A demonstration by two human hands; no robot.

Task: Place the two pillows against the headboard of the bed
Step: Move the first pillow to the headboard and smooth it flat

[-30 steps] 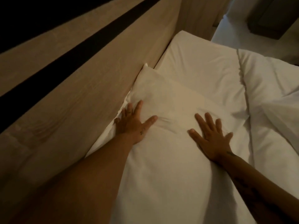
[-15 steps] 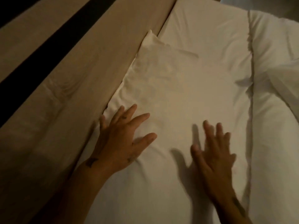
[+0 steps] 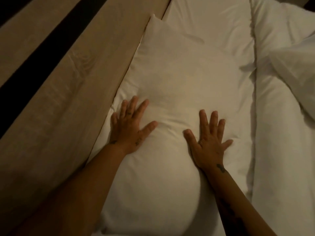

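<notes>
A white pillow [image 3: 179,79] lies flat on the bed with its long left edge against the light wooden headboard [image 3: 71,79]. Both of my hands press down on it with fingers spread. My left hand [image 3: 131,126] rests near the edge by the headboard, my right hand [image 3: 209,140] near the pillow's middle, and a crease dents the fabric between them. Beyond the pillow's far corner lies another white cushion or pillow [image 3: 209,23], also against the headboard; whether it is the second pillow I cannot tell.
A white duvet [image 3: 281,116] with a seam running along it covers the bed to the right, with a raised fold at the far right. A dark stripe [image 3: 42,48] runs along the headboard panel.
The view has tilted down and closer to the pillow. Both hands lifted slightly and came back down flat, a little nearer to me on the pillow.
</notes>
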